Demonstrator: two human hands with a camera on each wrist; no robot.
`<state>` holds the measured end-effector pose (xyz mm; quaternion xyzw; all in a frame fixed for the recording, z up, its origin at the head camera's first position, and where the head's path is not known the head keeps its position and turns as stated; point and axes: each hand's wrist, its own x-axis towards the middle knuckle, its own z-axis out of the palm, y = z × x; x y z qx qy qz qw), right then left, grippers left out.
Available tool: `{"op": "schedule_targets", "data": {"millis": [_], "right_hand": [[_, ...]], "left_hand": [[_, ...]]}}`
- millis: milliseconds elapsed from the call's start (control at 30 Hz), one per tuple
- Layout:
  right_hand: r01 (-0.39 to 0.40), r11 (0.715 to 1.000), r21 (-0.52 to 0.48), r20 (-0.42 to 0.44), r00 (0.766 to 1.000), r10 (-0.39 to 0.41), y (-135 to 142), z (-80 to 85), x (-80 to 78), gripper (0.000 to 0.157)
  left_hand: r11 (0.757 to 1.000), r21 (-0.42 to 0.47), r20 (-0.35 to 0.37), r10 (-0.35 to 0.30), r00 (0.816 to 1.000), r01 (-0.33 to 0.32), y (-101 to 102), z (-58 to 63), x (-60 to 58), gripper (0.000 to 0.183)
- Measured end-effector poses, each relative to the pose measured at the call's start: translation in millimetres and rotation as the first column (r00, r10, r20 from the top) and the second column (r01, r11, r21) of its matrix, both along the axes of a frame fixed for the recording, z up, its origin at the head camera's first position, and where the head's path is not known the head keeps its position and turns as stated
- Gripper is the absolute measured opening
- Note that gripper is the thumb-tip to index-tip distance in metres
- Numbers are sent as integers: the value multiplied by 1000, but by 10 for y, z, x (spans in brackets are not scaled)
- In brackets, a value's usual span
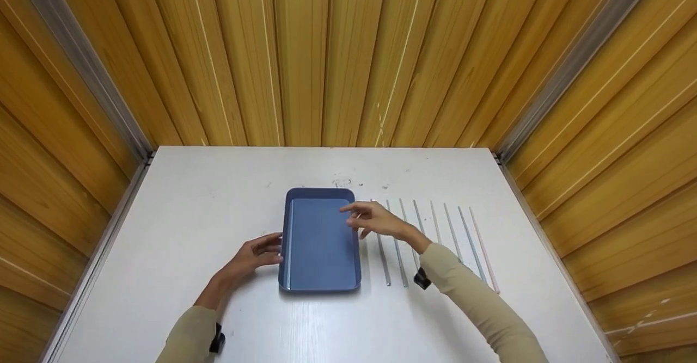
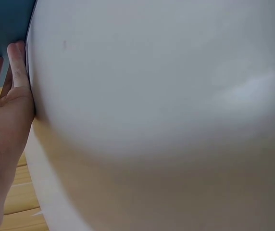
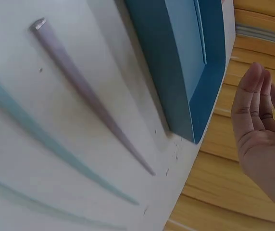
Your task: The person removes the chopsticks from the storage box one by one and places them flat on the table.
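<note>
A blue rectangular tray (image 1: 321, 285) lies on the white table, its long sides running away from me. My left hand (image 1: 253, 254) rests at the tray's left side, fingertips and thumb at the outer wall. Over the tray's far right edge hovers my right hand (image 1: 375, 220), index finger extended inward, holding nothing visible. Several slim pastel chopsticks (image 1: 397, 243) lie spaced in a row right of the tray, partly under the right forearm. In the right wrist view, a mauve chopstick (image 3: 80, 86) lies nearest the tray. A thin pale stick (image 3: 201, 29) lies along the tray's far inner wall.
The white table (image 1: 179, 232) has metal rails along its left and right edges. Yellow wood-patterned panels (image 1: 326, 58) rise behind it and on both sides. Small dark marks (image 1: 342, 182) show on the tabletop beyond the tray.
</note>
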<state>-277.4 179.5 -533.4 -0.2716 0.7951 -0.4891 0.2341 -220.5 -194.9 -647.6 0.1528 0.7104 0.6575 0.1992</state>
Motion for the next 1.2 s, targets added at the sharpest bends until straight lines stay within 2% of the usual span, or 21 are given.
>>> {"op": "schedule_targets", "data": {"millis": [200, 333, 433, 500, 600, 667, 767, 833, 900, 967, 1033, 1200], "right_hand": [[-97, 989, 108, 40, 995, 93, -479, -101, -72, 44], [-137, 971, 194, 168, 980, 105, -754, -219, -93, 50], [-100, 966, 237, 236, 971, 43, -896, -352, -96, 54], [-39, 969, 244, 225, 974, -17, -976, -442, -97, 56], [46, 978, 203, 209, 974, -90, -1064, -538, -99, 59], [71, 979, 192, 186, 977, -108, -1115, -580, -86, 61], [84, 968, 235, 76, 992, -105, -1181, -599, -51, 65], [105, 949, 298, -48, 994, -95, -1233, -614, -16, 69], [144, 919, 367, -155, 984, -93, -1286, -627, 22, 71], [189, 892, 410, -217, 970, -106, -1336, -648, 53, 73], [222, 868, 445, -239, 963, -124, -1377, -657, 75, 75], [274, 831, 484, -235, 956, -178, -1428, -644, 95, 83]], "left_hand": [[1000, 14, 2, 5, 1000, -5, 8, 3, -10, 68], [999, 31, 10, 8, 1000, -8, -16, -12, -2, 67], [1000, 23, 12, 9, 1000, -9, -15, -13, -4, 67], [1000, 13, 5, 13, 1000, -13, -11, -6, -6, 67], [1000, 3, 9, 18, 1000, -18, 4, 9, -14, 67], [1000, 7, 9, 13, 1000, -13, 10, 8, -12, 67], [1000, 12, 15, 8, 1000, -9, 20, 9, -21, 68], [1000, 15, 15, 6, 1000, -6, 16, 0, -20, 68], [1000, 12, 28, 11, 1000, -12, 10, -4, -14, 68], [1000, 6, 37, 16, 999, -16, 3, -11, -7, 68], [1000, -7, 43, 24, 999, -24, 3, -10, -2, 67], [999, -19, 37, 33, 999, -32, 23, 4, -11, 68]]}}
